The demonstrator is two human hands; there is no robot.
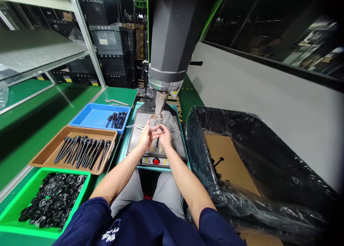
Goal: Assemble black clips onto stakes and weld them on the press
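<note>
Both hands meet over the metal plate of a bench press, below its head (161, 99). Between them is a slim black rod-shaped part (157, 142), its lower end pointing down toward me. My right hand (165, 137) has its fingers curled and closed around the upper part. My left hand (145, 137) comes in from the other side, its fingers bent against the right fingertips and the part. The fingers hide the part's top. A clear plastic guard (170, 120) stands just behind the hands, and a small silvery metal piece (140, 126) lies left of them.
At left stand a blue tray (87, 115) and a brown tray (43, 156) of black rods, and a green bin (13, 206) of small black parts. A wrench (116, 102) lies behind. A red button (156, 161) fronts the press. At right is a plastic-lined box (242, 129).
</note>
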